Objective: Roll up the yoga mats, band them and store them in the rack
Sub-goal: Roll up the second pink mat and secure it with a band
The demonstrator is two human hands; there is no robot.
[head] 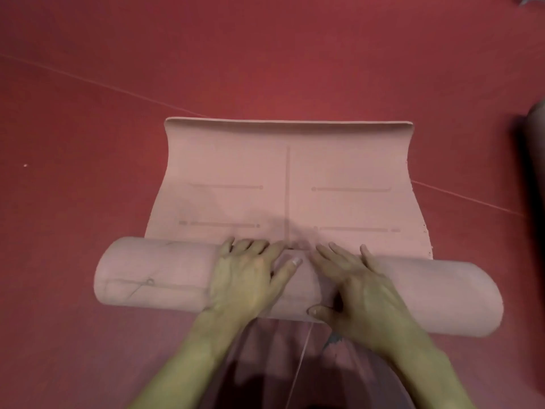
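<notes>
A pink yoga mat lies on the red floor, partly rolled. Its flat part stretches away from me, with printed alignment lines and a far edge that curls up slightly. The thick rolled part runs left to right just in front of me. My left hand lies palm down on the middle of the roll, fingers spread over its top. My right hand presses flat on the roll beside it, thumb hooked on the near side. No band and no rack is in view.
Red floor surrounds the mat, crossed by a thin pale seam line. A dark rounded object shows at the right edge. My knees and clothing are below the roll, in shadow.
</notes>
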